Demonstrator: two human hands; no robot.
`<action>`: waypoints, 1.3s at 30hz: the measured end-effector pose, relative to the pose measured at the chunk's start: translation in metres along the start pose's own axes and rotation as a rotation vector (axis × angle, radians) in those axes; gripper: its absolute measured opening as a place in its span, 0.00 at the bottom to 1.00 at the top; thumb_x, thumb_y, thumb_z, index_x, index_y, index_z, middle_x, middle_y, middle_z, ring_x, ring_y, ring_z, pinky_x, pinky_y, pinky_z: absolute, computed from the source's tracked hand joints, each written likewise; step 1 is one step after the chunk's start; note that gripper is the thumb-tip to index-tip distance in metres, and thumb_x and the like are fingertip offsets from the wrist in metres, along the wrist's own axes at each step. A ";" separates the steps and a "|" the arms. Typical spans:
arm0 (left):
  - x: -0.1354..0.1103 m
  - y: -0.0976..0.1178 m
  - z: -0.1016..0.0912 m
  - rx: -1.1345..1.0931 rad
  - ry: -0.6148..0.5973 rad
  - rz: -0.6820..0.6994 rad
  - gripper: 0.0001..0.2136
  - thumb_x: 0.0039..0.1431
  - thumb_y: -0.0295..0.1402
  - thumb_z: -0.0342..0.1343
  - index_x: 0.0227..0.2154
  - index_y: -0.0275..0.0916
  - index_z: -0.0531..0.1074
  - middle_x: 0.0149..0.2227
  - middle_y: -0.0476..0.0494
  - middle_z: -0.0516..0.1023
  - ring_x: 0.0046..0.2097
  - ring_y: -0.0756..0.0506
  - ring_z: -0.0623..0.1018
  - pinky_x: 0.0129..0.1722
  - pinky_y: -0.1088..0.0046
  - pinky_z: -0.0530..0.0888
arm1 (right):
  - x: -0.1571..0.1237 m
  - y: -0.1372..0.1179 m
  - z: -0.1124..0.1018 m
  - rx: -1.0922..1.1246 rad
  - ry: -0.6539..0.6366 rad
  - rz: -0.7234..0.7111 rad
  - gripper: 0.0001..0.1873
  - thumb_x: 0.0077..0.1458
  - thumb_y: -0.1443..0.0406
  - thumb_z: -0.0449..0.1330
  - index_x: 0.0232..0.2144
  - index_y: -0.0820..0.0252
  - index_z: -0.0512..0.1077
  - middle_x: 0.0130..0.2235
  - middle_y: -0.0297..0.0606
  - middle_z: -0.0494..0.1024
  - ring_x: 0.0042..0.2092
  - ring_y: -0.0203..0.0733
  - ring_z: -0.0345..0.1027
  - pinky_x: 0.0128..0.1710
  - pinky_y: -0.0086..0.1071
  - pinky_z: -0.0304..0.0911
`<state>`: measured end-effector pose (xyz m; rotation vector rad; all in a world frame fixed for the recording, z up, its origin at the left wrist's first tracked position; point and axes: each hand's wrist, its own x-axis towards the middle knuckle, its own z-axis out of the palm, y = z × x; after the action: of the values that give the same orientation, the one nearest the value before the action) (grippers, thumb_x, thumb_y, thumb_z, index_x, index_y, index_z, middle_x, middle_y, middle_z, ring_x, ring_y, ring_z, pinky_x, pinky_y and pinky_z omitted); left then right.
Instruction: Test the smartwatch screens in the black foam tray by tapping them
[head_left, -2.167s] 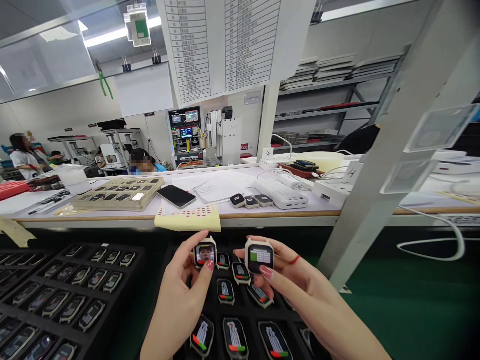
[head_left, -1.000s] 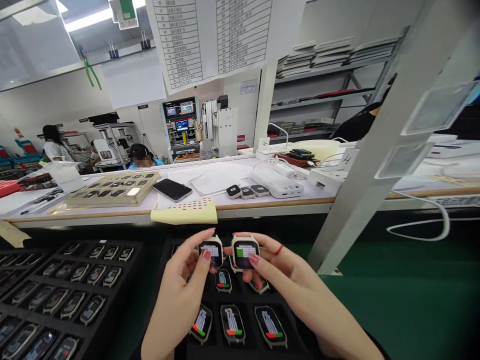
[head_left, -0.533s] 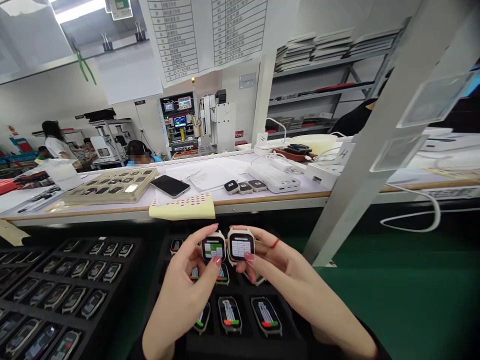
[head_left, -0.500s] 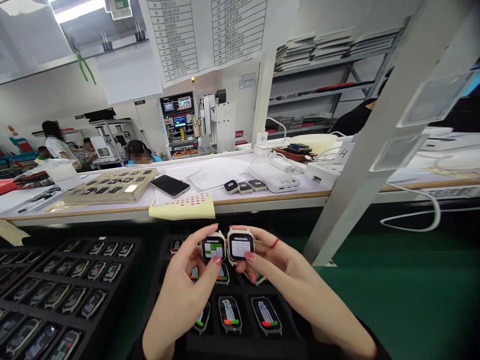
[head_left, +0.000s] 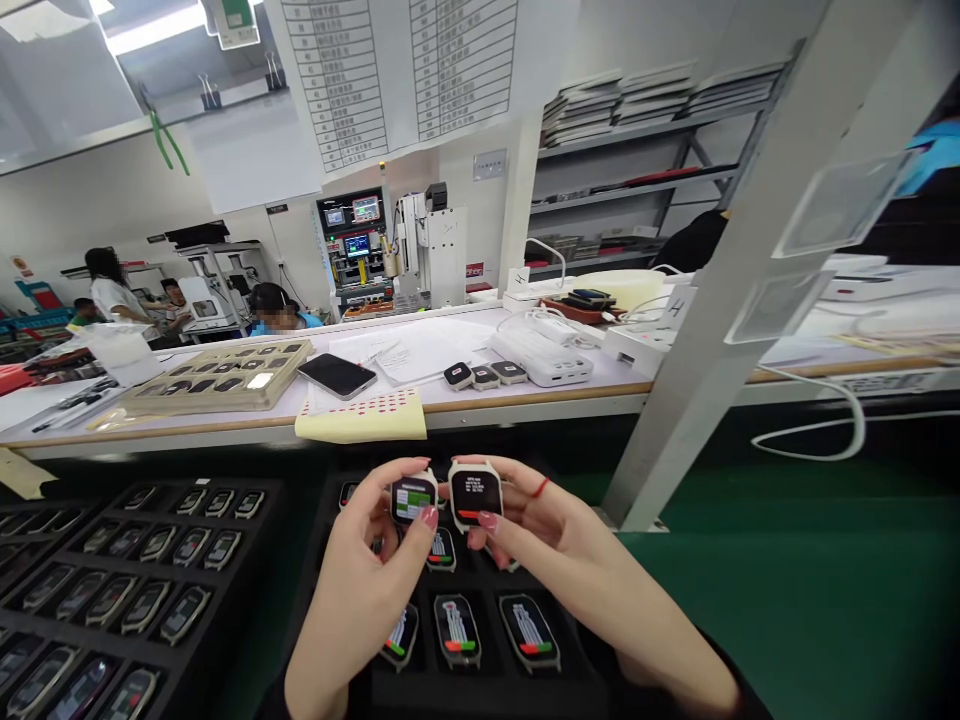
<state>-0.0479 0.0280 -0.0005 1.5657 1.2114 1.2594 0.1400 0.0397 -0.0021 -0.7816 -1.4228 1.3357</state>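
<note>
Head view: left hand [head_left: 366, 572] grasps left watch [head_left: 409, 494]; right hand [head_left: 553, 535] grasps right watch [head_left: 475, 490]. Grip firm on both cases, thumbs at lower screen edges. Both watches just beside each other, above black tray [head_left: 480, 694] of further watches [head_left: 457, 632]. Change: right watch's white grid replaced by dark text page, red bar; left grid greener. Judgement: screens likely responding to thumb touch.

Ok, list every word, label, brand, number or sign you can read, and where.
"H": larger white label beside the post.
"H": smaller white label farther back.
Too small or blurred: everything else, including held watches, tray watches, hanging chart, wall plate, machine displays.
</note>
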 end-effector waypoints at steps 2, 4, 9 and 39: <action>0.000 -0.001 0.000 0.010 -0.024 0.000 0.21 0.62 0.43 0.59 0.57 0.46 0.69 0.42 0.43 0.76 0.46 0.40 0.77 0.40 0.69 0.74 | -0.001 -0.001 0.001 0.018 0.017 0.005 0.23 0.59 0.54 0.66 0.53 0.55 0.70 0.43 0.40 0.76 0.36 0.41 0.72 0.31 0.31 0.68; 0.000 0.000 -0.001 0.007 -0.038 -0.001 0.21 0.62 0.43 0.59 0.57 0.47 0.68 0.43 0.42 0.76 0.45 0.41 0.77 0.39 0.70 0.74 | -0.001 -0.001 0.000 0.032 0.025 0.020 0.24 0.59 0.53 0.66 0.53 0.55 0.70 0.43 0.40 0.76 0.36 0.42 0.72 0.30 0.31 0.69; 0.000 0.002 -0.002 -0.004 -0.041 -0.024 0.21 0.62 0.41 0.58 0.57 0.47 0.68 0.45 0.42 0.75 0.41 0.44 0.75 0.36 0.71 0.71 | 0.000 0.004 -0.004 0.057 -0.014 0.031 0.33 0.58 0.52 0.66 0.61 0.52 0.62 0.46 0.41 0.74 0.36 0.41 0.71 0.31 0.32 0.72; 0.091 -0.100 -0.064 0.274 -0.209 -0.119 0.33 0.49 0.31 0.64 0.59 0.29 0.66 0.31 0.48 0.74 0.30 0.48 0.72 0.33 0.72 0.70 | 0.039 0.054 -0.106 -0.737 -0.076 0.146 0.39 0.55 0.56 0.62 0.64 0.72 0.63 0.24 0.29 0.67 0.27 0.41 0.63 0.25 0.32 0.59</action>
<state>-0.1253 0.1411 -0.0599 1.7423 1.3608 0.8575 0.2184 0.1203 -0.0564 -1.3378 -1.9800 0.9330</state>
